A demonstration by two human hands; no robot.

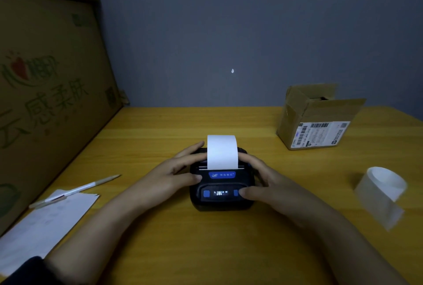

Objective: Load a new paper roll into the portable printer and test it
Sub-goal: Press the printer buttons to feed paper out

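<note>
A black portable printer [221,202] with blue buttons and a lit small display sits at the middle of the yellow wooden table [206,239]. A strip of white paper [221,152] stands up out of its slot and curls backward. My left hand [176,172] rests on the printer's left side, thumb near the blue label. On the right side lies my right hand [261,179], its thumb on the right blue button. A loose white paper roll [384,188] lies on the table at the right, partly unwound.
An open cardboard box [318,119] with a shipping label stands at the back right. Large cardboard cartons [45,92] line the left side. A sheet of paper [43,223] with a pen [77,190] on it lies at the front left. A grey wall is behind.
</note>
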